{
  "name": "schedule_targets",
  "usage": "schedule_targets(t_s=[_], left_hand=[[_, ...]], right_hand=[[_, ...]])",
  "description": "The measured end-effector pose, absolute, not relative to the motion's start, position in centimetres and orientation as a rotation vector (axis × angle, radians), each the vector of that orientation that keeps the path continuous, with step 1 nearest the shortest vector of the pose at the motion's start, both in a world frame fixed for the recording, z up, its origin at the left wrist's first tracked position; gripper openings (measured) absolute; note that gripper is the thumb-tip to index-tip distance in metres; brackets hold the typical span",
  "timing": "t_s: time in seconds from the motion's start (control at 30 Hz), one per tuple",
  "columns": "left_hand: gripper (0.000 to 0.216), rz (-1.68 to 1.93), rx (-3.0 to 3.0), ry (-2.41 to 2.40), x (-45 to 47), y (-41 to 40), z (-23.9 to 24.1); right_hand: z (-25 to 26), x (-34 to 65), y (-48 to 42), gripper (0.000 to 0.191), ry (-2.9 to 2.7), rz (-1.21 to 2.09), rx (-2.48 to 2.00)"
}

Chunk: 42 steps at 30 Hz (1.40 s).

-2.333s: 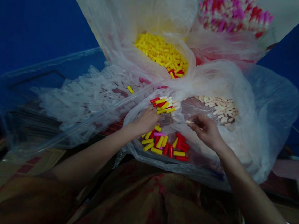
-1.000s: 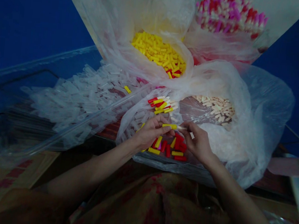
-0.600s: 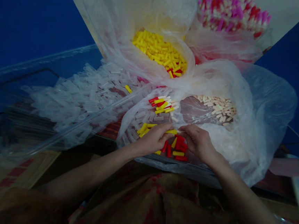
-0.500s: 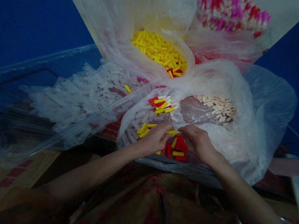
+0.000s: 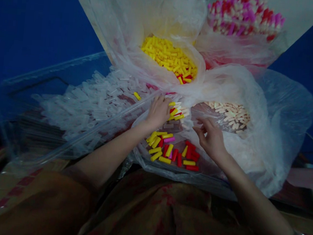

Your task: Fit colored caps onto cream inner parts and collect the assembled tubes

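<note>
My left hand [image 5: 159, 110] reaches forward, fingers spread and pointing down, beside a small pile of red, yellow and white pieces [image 5: 177, 112]. Its fingertips are partly hidden; I see nothing held in it. To the right, my right hand [image 5: 209, 135] hovers above the clear plastic bag, thumb and forefinger apart, with nothing visible between them. Nearer my body lie loose short yellow tubes [image 5: 165, 160], red tubes [image 5: 175, 155] and a pink tube [image 5: 169, 140]. Small cream-coloured sticks [image 5: 235, 115] lie scattered beyond my right hand.
A clear plastic bin [image 5: 54, 61] on the left holds many translucent tubes [image 5: 92, 104]. Behind, an opened bag contains a heap of yellow tubes [image 5: 170, 56]. Pink, red and white pieces [image 5: 244, 15] are heaped at the back right. A cardboard box [image 5: 10, 189] is low left.
My hands have come apart from the yellow tube they held together. The left moved forward to the small pile; the right drew slightly right and up. More loose tubes show in front.
</note>
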<state>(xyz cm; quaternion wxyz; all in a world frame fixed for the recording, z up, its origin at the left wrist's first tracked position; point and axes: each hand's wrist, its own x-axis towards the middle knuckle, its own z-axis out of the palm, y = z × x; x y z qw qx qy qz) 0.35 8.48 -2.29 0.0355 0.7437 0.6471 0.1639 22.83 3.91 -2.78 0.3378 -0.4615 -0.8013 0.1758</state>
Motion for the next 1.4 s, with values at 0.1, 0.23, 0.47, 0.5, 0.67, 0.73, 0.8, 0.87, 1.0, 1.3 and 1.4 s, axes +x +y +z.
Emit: schedule_targets(t_s=[0.1, 0.23, 0.47, 0.5, 0.67, 0.73, 0.8, 0.87, 1.0, 1.3, 1.4], left_hand=[[0.030, 0.463, 2.282, 2.065, -0.3, 8.8, -2.5], [0.028, 0.396, 2.405, 1.923, 0.3, 5.5, -2.0], [0.025, -0.085, 2.556, 1.437, 1.8, -1.4, -2.6], [0.024, -0.108, 2.549, 1.454, 2.0, -1.9, -2.9], [0.022, -0.147, 2.474, 1.473, 2.3, -2.5, -3.8], [0.022, -0.126, 2.428, 1.445, 2.3, -2.4, -3.7], [0.020, -0.072, 2.350, 1.441, 2.0, -2.1, -3.3], [0.019, 0.059, 2.224, 1.442, 1.7, -1.6, -2.8], [0.021, 0.469, 1.669, 1.347, 1.1, -0.4, -1.9], [0.035, 0.736, 0.714, 0.949, 1.4, 0.3, -1.2], [0.039, 0.703, 0.592, 0.897, 1.7, 0.0, -1.7]], right_hand=[[-3.0, 23.1, 2.7, 0.013, -2.258, 0.559, -1.146], [-3.4, 23.8, 1.2, 0.017, -2.364, 0.650, -1.140], [-2.9, 26.6, 3.7, 0.018, -2.261, 0.397, -1.330], [-2.8, 27.3, 4.8, 0.019, -2.244, 0.320, -1.394], [-2.7, 31.6, 10.7, 0.023, -2.170, -0.026, -1.970], [-3.1, 33.3, 12.3, 0.026, -2.172, -0.022, -2.137], [-3.6, 34.5, 13.2, 0.030, -2.230, 0.023, -2.181], [-4.1, 35.4, 13.8, 0.037, -2.294, 0.034, -2.159], [-5.0, 36.1, 14.6, 0.048, -2.439, -0.019, -1.954], [-6.1, 34.7, 16.4, 0.031, -2.539, 0.059, -1.838], [-6.0, 35.3, 17.6, 0.037, -2.392, -0.147, -1.909]])
